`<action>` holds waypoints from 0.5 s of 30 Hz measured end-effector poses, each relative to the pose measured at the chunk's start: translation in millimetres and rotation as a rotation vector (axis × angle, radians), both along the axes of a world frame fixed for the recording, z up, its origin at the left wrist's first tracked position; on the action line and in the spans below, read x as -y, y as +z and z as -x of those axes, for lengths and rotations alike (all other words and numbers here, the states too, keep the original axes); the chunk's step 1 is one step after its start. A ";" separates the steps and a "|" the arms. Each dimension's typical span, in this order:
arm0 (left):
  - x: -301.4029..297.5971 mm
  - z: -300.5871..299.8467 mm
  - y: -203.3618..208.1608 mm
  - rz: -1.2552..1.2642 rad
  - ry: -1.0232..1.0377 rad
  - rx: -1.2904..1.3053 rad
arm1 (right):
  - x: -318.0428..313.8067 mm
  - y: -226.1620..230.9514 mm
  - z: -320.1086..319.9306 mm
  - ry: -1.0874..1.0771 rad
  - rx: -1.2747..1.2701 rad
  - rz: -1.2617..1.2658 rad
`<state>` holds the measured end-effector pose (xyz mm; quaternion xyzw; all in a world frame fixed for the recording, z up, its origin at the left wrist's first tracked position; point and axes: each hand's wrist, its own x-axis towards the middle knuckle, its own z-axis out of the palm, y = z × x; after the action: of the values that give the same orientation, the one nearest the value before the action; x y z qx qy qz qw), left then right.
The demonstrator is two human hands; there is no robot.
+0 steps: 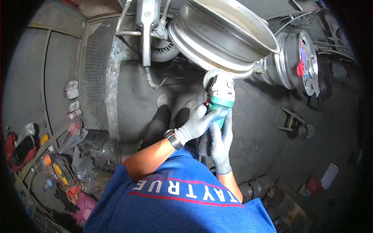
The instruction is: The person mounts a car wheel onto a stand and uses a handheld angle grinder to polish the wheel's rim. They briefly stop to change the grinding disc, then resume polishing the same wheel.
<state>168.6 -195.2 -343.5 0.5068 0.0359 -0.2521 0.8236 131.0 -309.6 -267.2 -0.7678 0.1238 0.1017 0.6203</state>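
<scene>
Grey-gloved left hand (pixel 197 124), nearer the rim, and right hand (pixel 222 144) clasp a green-and-silver angle grinder (pixel 222 97) pointing lengthwise toward the silver metal rim (pixel 223 43) at twelve o'clock.

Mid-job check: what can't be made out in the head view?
All in the head view:
Green grinder: lower body, covered by the gloved left hand and right hand.
Disc: part of its face, behind the grinder's head.
Large wheel rim: top, cut off by the upper edge.
Small containers at left: lettering, too small.
</scene>
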 end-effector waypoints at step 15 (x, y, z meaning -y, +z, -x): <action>-1.0 -3.8 2.8 -0.070 0.053 0.013 | -11.9 7.1 1.0 -0.021 0.001 0.102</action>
<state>172.4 -194.2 -340.7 0.5360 0.0529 -0.2253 0.8119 130.1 -297.7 -260.2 -0.7970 0.1366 0.0882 0.5817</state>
